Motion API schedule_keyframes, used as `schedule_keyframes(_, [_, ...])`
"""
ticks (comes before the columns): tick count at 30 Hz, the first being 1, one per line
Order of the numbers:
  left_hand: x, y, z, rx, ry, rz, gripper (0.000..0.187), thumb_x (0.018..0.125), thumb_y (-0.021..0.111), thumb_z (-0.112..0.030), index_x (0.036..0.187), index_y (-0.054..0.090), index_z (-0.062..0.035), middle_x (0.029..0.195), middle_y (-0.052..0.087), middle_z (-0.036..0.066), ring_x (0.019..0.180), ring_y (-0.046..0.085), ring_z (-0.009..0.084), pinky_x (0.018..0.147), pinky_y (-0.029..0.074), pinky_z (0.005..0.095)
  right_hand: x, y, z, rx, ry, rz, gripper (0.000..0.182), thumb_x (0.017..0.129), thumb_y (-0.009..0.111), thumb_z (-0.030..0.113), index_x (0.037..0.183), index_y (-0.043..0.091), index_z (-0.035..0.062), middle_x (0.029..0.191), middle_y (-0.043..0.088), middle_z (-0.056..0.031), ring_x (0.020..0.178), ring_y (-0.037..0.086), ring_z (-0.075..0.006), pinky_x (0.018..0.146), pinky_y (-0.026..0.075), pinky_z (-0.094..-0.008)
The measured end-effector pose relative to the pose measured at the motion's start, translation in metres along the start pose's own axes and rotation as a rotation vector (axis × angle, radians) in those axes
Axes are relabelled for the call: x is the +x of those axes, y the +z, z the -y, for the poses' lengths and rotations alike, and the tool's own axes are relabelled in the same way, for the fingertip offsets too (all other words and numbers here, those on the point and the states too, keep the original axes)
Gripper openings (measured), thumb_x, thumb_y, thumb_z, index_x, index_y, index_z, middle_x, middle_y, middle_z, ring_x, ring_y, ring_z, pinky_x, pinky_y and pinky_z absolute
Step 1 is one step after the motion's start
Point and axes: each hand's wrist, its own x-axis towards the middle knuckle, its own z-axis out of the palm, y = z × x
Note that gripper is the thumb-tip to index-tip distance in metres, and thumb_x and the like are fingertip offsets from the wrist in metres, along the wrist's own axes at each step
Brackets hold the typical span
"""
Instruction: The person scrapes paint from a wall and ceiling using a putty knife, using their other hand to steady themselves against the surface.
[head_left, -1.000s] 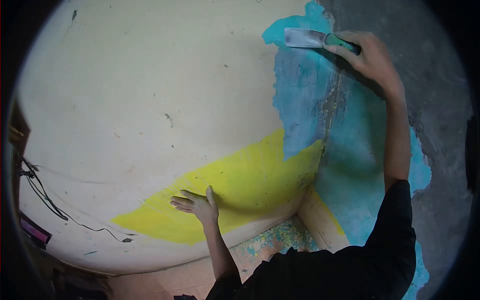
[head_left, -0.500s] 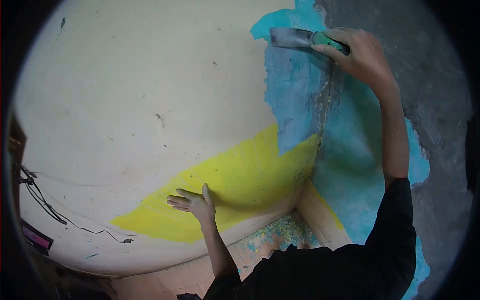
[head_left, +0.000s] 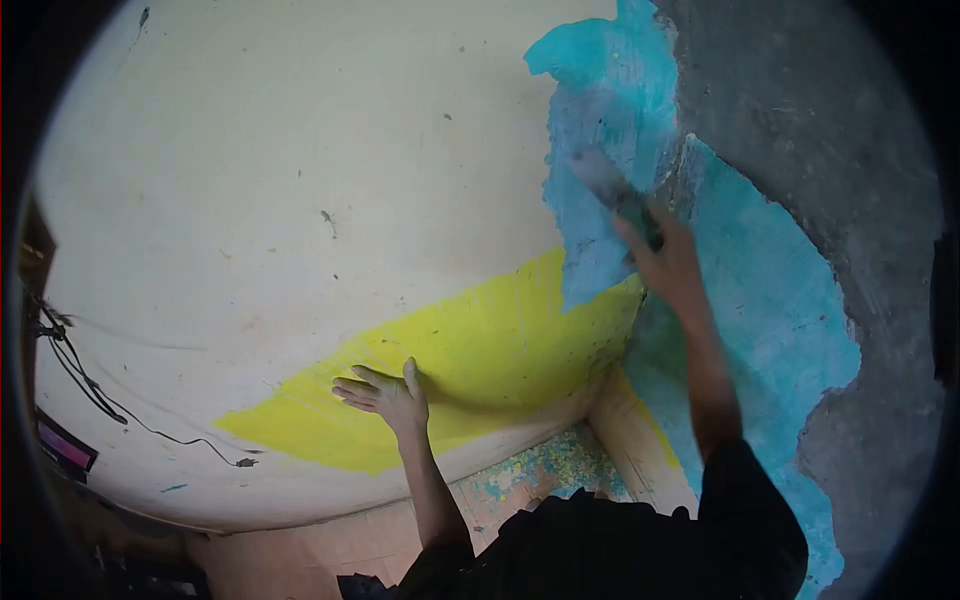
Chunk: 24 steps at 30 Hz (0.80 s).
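My right hand (head_left: 665, 255) grips a putty knife (head_left: 608, 185) by its green and black handle. Its broad blade, blurred by motion, points up and left over the blue patch (head_left: 590, 240) on the wall; whether it touches cannot be told. My left hand (head_left: 393, 397) is spread, with its fingers apart and nothing in it, against the yellow patch (head_left: 500, 340) of the cream wall (head_left: 250, 180).
Paint flakes (head_left: 555, 465) lie on the tiled floor (head_left: 375, 545) by the wall corner. A black cable (head_left: 170, 435) with a plug hangs at the left. Beyond the corner, the right wall shows blue paint (head_left: 770, 300) and bare grey (head_left: 830, 130).
My right hand has moved down and slightly left with the putty knife, whose blade now tilts up and left instead of lying level. My left hand stays spread at the yellow patch.
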Motion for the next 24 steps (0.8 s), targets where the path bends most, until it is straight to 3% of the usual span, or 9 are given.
schedule_keyframes(2, [-0.002,0.0,0.001,0.007,-0.002,0.002,0.106,0.093,0.048,-0.064,0.152,-0.013,-0.0013,0.149,-0.021,0.041,0.14,-0.019,0.0566,0.111,-0.005,0.0673,-0.024,0.014,-0.001,0.492,0.485,0.206,0.029,0.09,0.07,0.029,0.097,0.061,0.0017,0.066,0.057,-0.0136,0.057,0.058,-0.0232,0.056,0.044,-0.037])
schedule_keyframes(6, [-0.001,0.001,0.002,-0.021,0.01,-0.001,0.106,0.093,0.049,-0.064,0.152,-0.015,-0.0026,0.149,-0.023,0.04,0.14,-0.02,0.0562,0.11,-0.006,0.068,-0.01,0.025,-0.006,0.413,0.399,0.169,0.026,0.092,0.068,0.028,0.095,0.062,0.0033,0.064,0.056,-0.0074,0.055,0.055,-0.0141,0.052,0.042,-0.0321])
schedule_keyframes(8, [-0.002,0.001,0.003,-0.021,0.009,0.003,0.107,0.093,0.049,-0.063,0.152,-0.016,-0.0033,0.149,-0.024,0.04,0.14,-0.02,0.0562,0.11,-0.005,0.0685,0.008,0.015,0.006,0.173,0.154,0.077,0.024,0.092,0.068,0.027,0.093,0.062,0.0038,0.063,0.056,-0.0037,0.053,0.052,-0.0086,0.049,0.041,-0.0293])
schedule_keyframes(12, [-0.002,0.001,0.001,-0.015,-0.009,-0.014,0.107,0.093,0.051,-0.062,0.152,-0.018,-0.005,0.149,-0.027,0.039,0.14,-0.021,0.056,0.109,-0.005,0.0695,-0.011,0.013,0.012,0.26,0.332,0.15,0.024,0.092,0.069,0.026,0.091,0.062,0.0035,0.061,0.057,-0.0049,0.051,0.052,-0.0096,0.05,0.041,-0.0299])
schedule_keyframes(14, [-0.002,-0.002,0.002,-0.021,-0.013,-0.002,0.107,0.093,0.051,-0.062,0.152,-0.018,-0.0052,0.149,-0.027,0.039,0.14,-0.02,0.0562,0.109,-0.005,0.0697,-0.036,0.024,0.009,0.246,0.353,0.108,0.02,0.091,0.07,0.021,0.089,0.064,0.0024,0.063,0.055,-0.0002,0.052,0.049,-0.0056,0.047,0.038,-0.0249])
schedule_keyframes(17, [-0.004,0.003,0.001,-0.021,-0.012,-0.014,0.108,0.093,0.051,-0.061,0.152,-0.019,-0.0052,0.149,-0.027,0.039,0.14,-0.02,0.0566,0.109,-0.004,0.0702,-0.031,0.036,0.024,0.378,0.457,0.063,0.02,0.091,0.07,0.02,0.086,0.062,0.0026,0.062,0.054,0.0005,0.051,0.048,-0.0048,0.047,0.037,-0.0243])
schedule_keyframes(22, [-0.003,0.001,0.001,-0.013,0.034,-0.028,0.108,0.092,0.052,-0.061,0.151,-0.019,-0.0043,0.149,-0.027,0.039,0.139,-0.02,0.0576,0.108,-0.004,0.0715,-0.025,0.027,0.022,0.213,0.368,0.075,0.021,0.091,0.07,0.021,0.086,0.06,0.0032,0.059,0.051,0.0019,0.049,0.045,-0.0043,0.046,0.035,-0.0238])
schedule_keyframes(24, [-0.003,-0.001,-0.001,-0.03,-0.039,0.012,0.109,0.092,0.053,-0.06,0.151,-0.019,-0.0041,0.148,-0.027,0.04,0.139,-0.019,0.0579,0.108,-0.004,0.0722,-0.04,0.04,0.021,0.191,0.356,0.058,0.021,0.092,0.069,0.021,0.085,0.059,0.0034,0.058,0.05,0.0026,0.049,0.045,-0.0042,0.045,0.035,-0.0239])
